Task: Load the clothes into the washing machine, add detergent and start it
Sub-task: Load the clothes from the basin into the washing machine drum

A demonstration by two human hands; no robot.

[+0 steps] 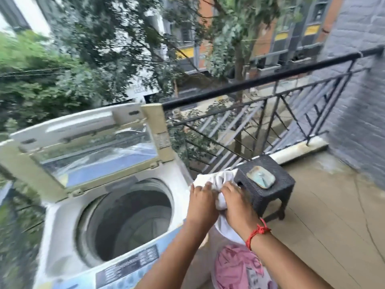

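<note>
A white top-loading washing machine (62, 222) stands at the left with its lid (87, 147) raised and its drum (129, 222) showing no clothes. My left hand (203, 200) and my right hand (236, 202) both grip a bunched white garment (216, 180), held in the air just right of the machine's rim. Its loose end hangs down between my forearms. Below my arms, pink clothes (239, 268) lie in a pale basket. A control panel (127, 265) runs along the machine's near edge.
A dark woven stool (277, 195) stands right of the machine with a flat greenish object (261, 177) on top. A black metal railing (260, 113) closes the balcony behind. A grey brick wall (360, 80) rises at the right. Tiled floor (333, 226) spreads to the right.
</note>
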